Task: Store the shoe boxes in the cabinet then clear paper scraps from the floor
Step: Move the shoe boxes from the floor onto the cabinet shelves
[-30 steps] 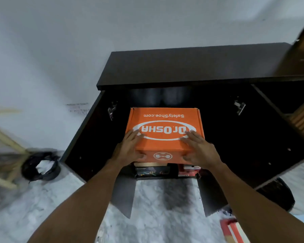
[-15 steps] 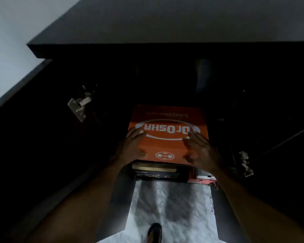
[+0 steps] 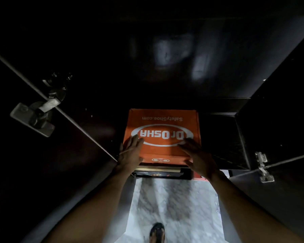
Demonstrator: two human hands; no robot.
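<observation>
One wide-angle camera, worn on the person's head, looks forward and steeply down from close in, into the dark cabinet [image 3: 165, 67], whose open interior fills the top and both sides of the frame; marble floor [image 3: 174, 199] shows at lower centre.

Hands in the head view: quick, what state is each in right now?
Left hand: open, fingers flat on the orange shoe box lid.
Right hand: open, fingers spread on the same lid, a little blurred.
</observation>
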